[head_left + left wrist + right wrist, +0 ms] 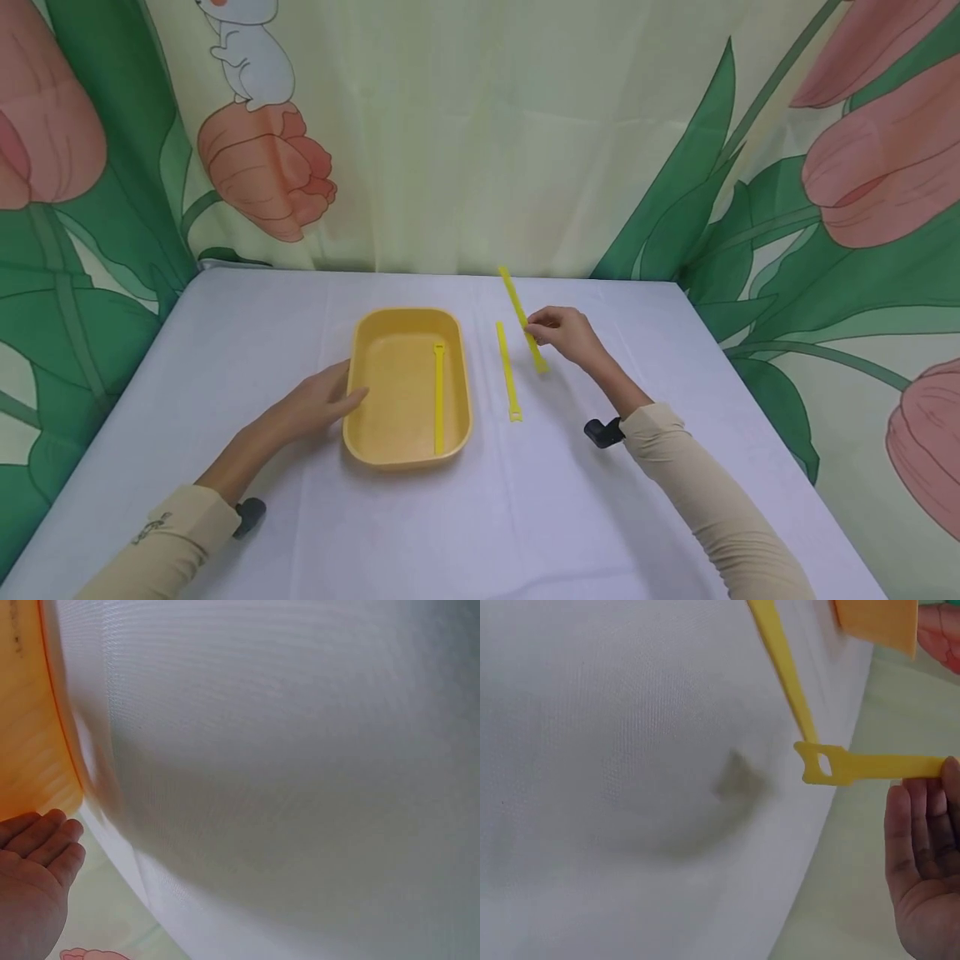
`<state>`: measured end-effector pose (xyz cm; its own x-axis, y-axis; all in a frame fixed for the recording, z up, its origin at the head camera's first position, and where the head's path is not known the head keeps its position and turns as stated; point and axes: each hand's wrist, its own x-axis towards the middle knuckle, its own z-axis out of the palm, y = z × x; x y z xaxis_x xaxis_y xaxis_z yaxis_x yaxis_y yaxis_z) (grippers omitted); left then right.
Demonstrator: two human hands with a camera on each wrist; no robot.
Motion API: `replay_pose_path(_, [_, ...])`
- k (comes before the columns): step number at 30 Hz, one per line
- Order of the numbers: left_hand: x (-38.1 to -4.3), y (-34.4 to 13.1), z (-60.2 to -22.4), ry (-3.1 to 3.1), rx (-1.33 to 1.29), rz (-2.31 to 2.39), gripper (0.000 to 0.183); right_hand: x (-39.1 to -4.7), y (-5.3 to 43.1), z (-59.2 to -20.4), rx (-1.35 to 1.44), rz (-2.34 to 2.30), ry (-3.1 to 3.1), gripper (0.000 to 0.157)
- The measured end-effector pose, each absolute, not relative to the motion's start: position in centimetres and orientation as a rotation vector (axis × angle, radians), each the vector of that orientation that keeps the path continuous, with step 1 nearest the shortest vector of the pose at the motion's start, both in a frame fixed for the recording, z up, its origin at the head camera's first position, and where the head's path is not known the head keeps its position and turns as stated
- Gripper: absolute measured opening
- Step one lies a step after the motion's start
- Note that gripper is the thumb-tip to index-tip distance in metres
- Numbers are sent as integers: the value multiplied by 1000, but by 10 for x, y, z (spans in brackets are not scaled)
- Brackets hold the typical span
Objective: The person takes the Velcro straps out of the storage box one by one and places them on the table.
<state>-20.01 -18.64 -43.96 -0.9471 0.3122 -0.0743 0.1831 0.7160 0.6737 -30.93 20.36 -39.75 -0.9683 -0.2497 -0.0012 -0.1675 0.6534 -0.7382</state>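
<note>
A tulip-print curtain point(450, 150) hangs behind a white-covered table point(480, 525). On the table stands a yellow tray point(397, 383), its left rim held between the thumb and fingers of the left hand point(318, 400), though how firmly is hard to judge. The right hand point(566, 333) pinches a raised yellow strap point(513, 296); a second strap point(506, 367) lies on the cloth beside the tray, a third strap point(438, 400) inside it.

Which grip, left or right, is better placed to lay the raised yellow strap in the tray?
Right, I'd judge: the right grip pinches the raised strap above the table, beside the tray. The left grip is occupied, holding the tray's opposite side.
</note>
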Motion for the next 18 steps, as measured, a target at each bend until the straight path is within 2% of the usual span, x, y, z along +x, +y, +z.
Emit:
replay_pose_path(9, [-202, -187, -441, 2736, 387, 1042, 67, -313, 212, -405, 80, -1384, 2477, 33])
replay_pose_path(18, [-202, -188, -440, 2719, 370, 1053, 68, -310, 224, -411, 154, -1214, 2337, 32])
